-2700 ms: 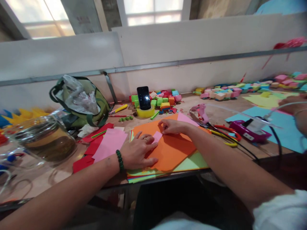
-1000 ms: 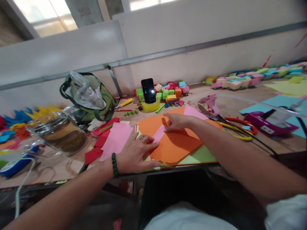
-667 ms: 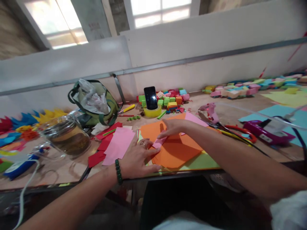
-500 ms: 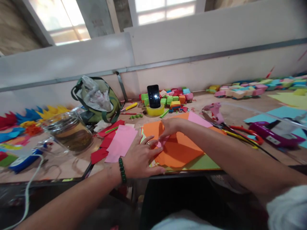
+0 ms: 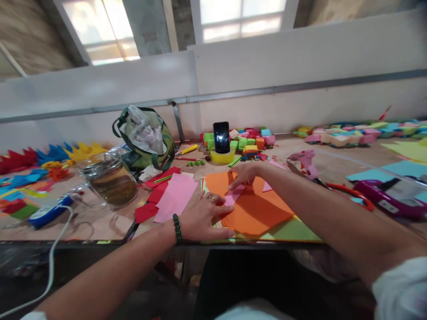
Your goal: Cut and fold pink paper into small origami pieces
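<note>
My left hand [image 5: 203, 218] lies palm down at the front edge of the table, fingers spread, with a ring and a green bead bracelet. Its fingertips touch the near left side of a small pink paper piece [image 5: 235, 196]. My right hand [image 5: 247, 172] reaches over from the right, with bent fingers closed on the far edge of that piece; part of the grip is hidden. Under both hands is orange paper [image 5: 263, 211], with light green paper [image 5: 293, 231] beneath it. Pink sheets [image 5: 176, 198] lie over red paper [image 5: 146, 213] left of my left hand.
A phone [image 5: 221, 137] leans upright in a yellow tape roll [image 5: 222, 156], before folded paper blocks [image 5: 243, 143]. Left stand a lidded glass jar [image 5: 110, 182] and a green bag [image 5: 168, 149]. Right lie a pink glue gun [image 5: 307, 162], orange-handled pliers [image 5: 353, 192] and a purple tool [image 5: 387, 200].
The view has shifted, so the table's things sit further right. My right hand has moved slightly over the small pink piece, more of which shows. My left hand stays flat beside it.
</note>
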The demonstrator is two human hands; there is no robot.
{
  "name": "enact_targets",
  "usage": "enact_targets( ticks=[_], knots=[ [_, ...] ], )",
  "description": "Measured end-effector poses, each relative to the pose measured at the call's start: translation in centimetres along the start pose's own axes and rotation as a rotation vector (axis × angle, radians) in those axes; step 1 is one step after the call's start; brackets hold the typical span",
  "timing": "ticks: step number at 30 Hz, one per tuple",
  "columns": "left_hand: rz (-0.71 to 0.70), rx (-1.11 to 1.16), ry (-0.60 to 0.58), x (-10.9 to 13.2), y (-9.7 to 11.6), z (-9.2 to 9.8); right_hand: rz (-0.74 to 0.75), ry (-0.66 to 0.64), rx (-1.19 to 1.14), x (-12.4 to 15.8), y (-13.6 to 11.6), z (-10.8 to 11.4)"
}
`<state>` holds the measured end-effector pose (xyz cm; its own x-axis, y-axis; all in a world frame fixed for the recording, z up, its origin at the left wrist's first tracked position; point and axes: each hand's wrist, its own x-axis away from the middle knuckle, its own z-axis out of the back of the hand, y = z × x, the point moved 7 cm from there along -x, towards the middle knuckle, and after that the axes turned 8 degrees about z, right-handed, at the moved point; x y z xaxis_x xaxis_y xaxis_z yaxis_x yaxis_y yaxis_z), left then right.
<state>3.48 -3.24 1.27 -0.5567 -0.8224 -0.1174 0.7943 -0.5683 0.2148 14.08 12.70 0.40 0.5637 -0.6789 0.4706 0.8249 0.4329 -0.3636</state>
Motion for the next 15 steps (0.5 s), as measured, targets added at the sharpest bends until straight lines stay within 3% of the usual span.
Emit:
enact_targets(
  ticks=[4, 8, 15],
  knots=[
    [-0.018, -0.014, 0.013, 0.0, 0.2, 0.1, 0.000, 0.023, 0.027, -0.1, -0.2, 0.0],
    [-0.046, 0.002, 0.002, 0.2, 0.3, 0.0, 0.007, 0.079, -0.022, -0.5, 1.2, 0.2],
    [-0.041, -0.026, 0.005, 0.8, 0.8, 0.1, 0.111, 0.342, -0.062, 1.8, 1.5, 0.0]
  ],
)
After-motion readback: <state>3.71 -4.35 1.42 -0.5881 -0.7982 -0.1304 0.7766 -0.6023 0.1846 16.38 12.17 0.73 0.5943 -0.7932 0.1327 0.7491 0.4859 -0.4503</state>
